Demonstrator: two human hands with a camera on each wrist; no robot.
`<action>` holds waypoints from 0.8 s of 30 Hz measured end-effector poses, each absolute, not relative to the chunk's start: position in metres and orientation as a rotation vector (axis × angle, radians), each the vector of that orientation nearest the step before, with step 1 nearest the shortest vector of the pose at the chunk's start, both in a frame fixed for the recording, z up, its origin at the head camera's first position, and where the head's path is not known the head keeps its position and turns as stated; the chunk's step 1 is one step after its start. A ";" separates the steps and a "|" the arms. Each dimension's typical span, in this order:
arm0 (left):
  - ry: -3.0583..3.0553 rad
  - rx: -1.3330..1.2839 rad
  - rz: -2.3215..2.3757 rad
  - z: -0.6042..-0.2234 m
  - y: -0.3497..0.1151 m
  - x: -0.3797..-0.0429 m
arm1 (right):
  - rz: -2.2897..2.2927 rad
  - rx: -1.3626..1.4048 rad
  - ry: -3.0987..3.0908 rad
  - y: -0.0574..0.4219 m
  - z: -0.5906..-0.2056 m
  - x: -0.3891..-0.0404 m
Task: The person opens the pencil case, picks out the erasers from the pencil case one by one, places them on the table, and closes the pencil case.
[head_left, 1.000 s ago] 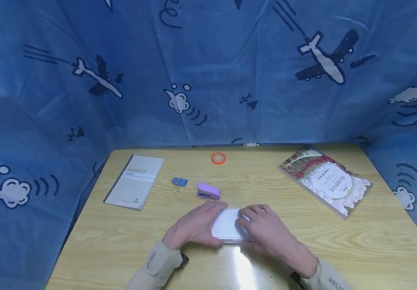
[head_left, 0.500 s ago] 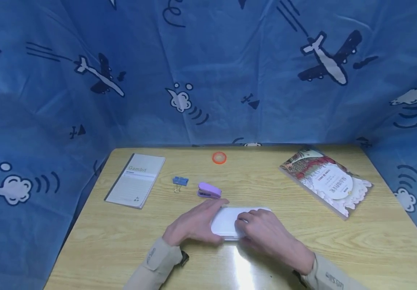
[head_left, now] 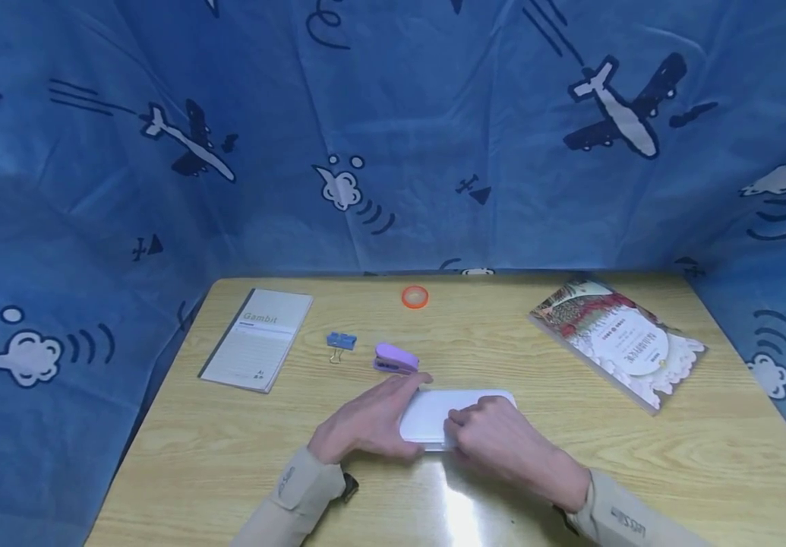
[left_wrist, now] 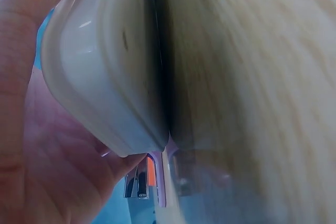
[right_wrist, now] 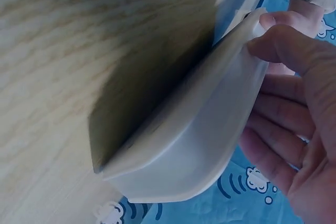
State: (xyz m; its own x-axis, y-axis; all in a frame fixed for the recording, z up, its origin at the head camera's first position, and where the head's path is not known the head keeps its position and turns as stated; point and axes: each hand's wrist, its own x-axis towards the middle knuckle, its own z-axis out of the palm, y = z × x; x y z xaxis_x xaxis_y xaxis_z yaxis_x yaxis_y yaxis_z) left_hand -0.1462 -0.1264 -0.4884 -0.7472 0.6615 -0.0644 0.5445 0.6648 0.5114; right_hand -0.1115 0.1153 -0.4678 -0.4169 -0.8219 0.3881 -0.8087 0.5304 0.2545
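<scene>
A white, round-cornered plastic box (head_left: 427, 416) lies on the wooden table in front of the person. My left hand (head_left: 372, 422) grips its left end, thumb along the near side and fingers round the far side. In the left wrist view the box's smooth end wall (left_wrist: 84, 56) sits in that hand's palm. My right hand (head_left: 495, 433) is at the near edge, right of the middle. Its fingers are curled over the top, and in the right wrist view the thumb (right_wrist: 270, 45) presses the edge by the seam. The inside of the box is hidden.
Just beyond the box lies a purple stapler (head_left: 396, 358), with a blue binder clip (head_left: 341, 341) to its left. An orange tape roll (head_left: 415, 297) lies farther back. A notebook (head_left: 256, 342) is at the left, a magazine (head_left: 618, 342) at the right. Blue curtain (head_left: 393, 137) surrounds the table.
My right hand's fingers have curled in and drawn nearer along the front edge, so the box's far right corner now shows. The left hand keeps its grip.
</scene>
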 end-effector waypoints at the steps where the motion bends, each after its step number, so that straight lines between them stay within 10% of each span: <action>1: 2.637 0.972 0.692 -0.488 -0.126 -0.146 | -0.041 1.334 -2.288 0.115 -0.468 -0.112; 24: 2.747 1.085 0.574 -0.488 -0.124 -0.142 | -0.043 1.468 -2.266 0.119 -0.458 -0.120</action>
